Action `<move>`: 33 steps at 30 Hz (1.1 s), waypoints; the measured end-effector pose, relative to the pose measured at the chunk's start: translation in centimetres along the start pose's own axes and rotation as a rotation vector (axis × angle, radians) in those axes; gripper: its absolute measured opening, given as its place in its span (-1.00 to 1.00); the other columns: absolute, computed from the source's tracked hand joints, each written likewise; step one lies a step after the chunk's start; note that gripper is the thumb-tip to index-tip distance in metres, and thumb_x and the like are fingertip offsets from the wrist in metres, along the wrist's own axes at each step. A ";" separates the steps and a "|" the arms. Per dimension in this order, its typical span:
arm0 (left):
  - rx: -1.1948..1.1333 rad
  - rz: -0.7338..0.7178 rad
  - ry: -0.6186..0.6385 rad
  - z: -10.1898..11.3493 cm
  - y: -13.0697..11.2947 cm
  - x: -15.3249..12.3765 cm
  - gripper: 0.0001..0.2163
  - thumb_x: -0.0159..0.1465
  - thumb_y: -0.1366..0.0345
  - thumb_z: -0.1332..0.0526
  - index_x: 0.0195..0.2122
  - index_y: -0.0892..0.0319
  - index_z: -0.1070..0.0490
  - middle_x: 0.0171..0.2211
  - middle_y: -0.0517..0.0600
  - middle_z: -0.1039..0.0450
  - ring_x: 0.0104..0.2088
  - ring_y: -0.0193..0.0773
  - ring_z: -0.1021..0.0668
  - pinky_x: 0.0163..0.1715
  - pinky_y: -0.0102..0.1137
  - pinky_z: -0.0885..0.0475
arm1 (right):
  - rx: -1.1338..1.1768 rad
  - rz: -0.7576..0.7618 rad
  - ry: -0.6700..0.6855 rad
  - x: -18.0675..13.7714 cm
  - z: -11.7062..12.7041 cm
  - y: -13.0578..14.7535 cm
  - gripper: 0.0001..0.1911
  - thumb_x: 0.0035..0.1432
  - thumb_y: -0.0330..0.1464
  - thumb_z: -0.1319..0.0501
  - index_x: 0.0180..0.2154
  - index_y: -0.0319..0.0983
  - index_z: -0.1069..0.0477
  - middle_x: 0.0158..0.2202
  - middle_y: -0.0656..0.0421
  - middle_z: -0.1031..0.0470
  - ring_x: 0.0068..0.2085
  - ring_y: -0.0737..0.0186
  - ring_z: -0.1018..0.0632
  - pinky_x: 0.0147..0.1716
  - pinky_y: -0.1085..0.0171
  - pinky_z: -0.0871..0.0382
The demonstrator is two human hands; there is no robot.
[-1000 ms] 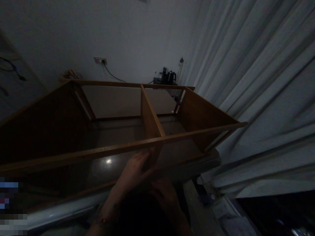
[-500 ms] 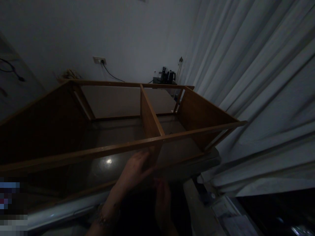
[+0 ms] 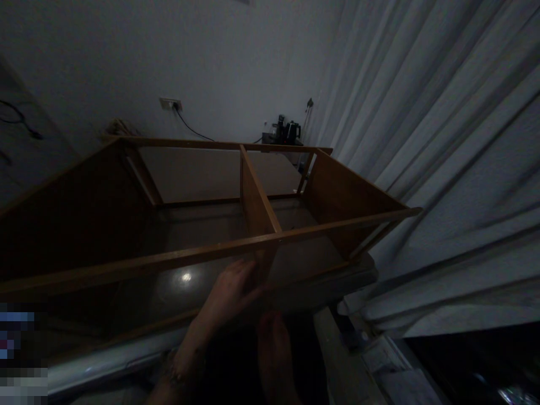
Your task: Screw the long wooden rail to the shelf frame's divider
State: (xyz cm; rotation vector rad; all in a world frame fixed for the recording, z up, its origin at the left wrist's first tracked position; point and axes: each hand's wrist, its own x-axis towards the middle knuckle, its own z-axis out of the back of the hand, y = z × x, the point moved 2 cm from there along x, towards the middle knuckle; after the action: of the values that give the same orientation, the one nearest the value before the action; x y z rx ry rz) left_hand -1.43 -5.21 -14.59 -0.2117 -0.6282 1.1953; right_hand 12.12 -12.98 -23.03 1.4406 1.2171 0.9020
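A long wooden frame [image 3: 169, 260] lies before me, like a cabinet carcass with its top side open. An upright wooden divider [image 3: 258, 202] splits it into two bays. My left hand [image 3: 230, 287], with a bracelet at the wrist, is closed on the near edge of that divider, below the front rail; its fingertips are in shadow. Lower and to the right, my right hand [image 3: 275, 340] is in front of the frame near my body. Its fingers are curled together, and darkness hides whatever they may hold.
A pale curtain [image 3: 442, 169] hangs along the right side. At the back, a black kettle [image 3: 292, 132] stands beside other dark items. A wall socket [image 3: 170, 104] has a cable plugged in. Papers [image 3: 400, 379] lie at lower right. The room is dim.
My right hand has shifted slightly down and left, away from the divider. The left hand and the wooden frame stay where they were.
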 end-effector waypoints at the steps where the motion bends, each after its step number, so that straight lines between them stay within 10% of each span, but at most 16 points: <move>1: 0.003 -0.005 -0.005 0.0 0.0 0.0 -0.60 0.27 0.02 -0.20 -0.02 0.22 -0.41 -0.04 0.20 -0.50 -0.03 0.04 -0.55 -0.05 -0.12 -0.49 | -0.016 0.012 -0.011 0.0 0.0 -0.1 -0.58 0.24 0.03 -0.12 -0.31 -0.17 -0.47 -0.38 0.12 -0.53 -0.39 0.19 -0.52 -0.39 0.25 -0.41; 6: -0.023 -0.006 0.014 0.3 -0.1 0.1 -0.58 0.28 0.03 -0.20 0.03 0.22 -0.38 -0.03 0.20 -0.49 -0.01 0.03 -0.54 -0.02 -0.13 -0.47 | -0.195 0.131 0.012 0.7 0.9 0.5 -0.61 0.33 -0.04 -0.03 -0.23 -0.16 -0.47 -0.39 0.16 -0.54 -0.40 0.23 -0.54 -0.40 0.29 -0.43; 17: -0.044 -0.006 0.002 0.5 -0.4 0.2 -0.63 0.28 0.05 -0.21 0.00 0.18 -0.39 -0.06 0.15 -0.51 -0.07 -0.02 -0.56 -0.07 -0.16 -0.49 | -0.867 1.065 0.158 4.0 4.0 4.0 -0.82 0.29 -0.26 -0.22 -0.37 -0.14 -0.48 -0.43 0.22 -0.57 -0.40 0.25 -0.52 -0.31 0.25 -0.34; 30: -0.037 -0.004 0.022 0.6 -0.4 0.3 -0.63 0.28 0.02 -0.19 -0.06 0.20 -0.42 -0.08 0.16 -0.52 -0.07 -0.01 -0.56 -0.07 -0.16 -0.49 | -0.515 0.337 -0.072 0.7 1.0 -0.9 -0.57 0.37 -0.11 0.00 -0.41 -0.18 -0.42 -0.51 0.18 -0.52 -0.51 0.25 -0.49 -0.52 0.33 -0.27; 33: -0.028 -0.008 0.010 0.6 -0.4 0.3 -0.61 0.28 0.01 -0.19 -0.02 0.20 -0.41 -0.07 0.17 -0.51 -0.06 0.00 -0.56 -0.07 -0.16 -0.49 | -0.600 0.423 -0.072 0.9 1.2 -0.4 -0.57 0.36 -0.09 -0.01 -0.41 -0.17 -0.44 -0.49 0.16 -0.53 -0.45 0.21 -0.50 -0.43 0.29 -0.29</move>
State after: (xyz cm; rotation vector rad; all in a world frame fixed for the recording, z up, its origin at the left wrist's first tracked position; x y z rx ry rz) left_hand -1.38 -5.17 -13.85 -0.2386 -0.6362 1.1779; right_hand 13.35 -12.39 -23.72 1.2282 0.5121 1.3500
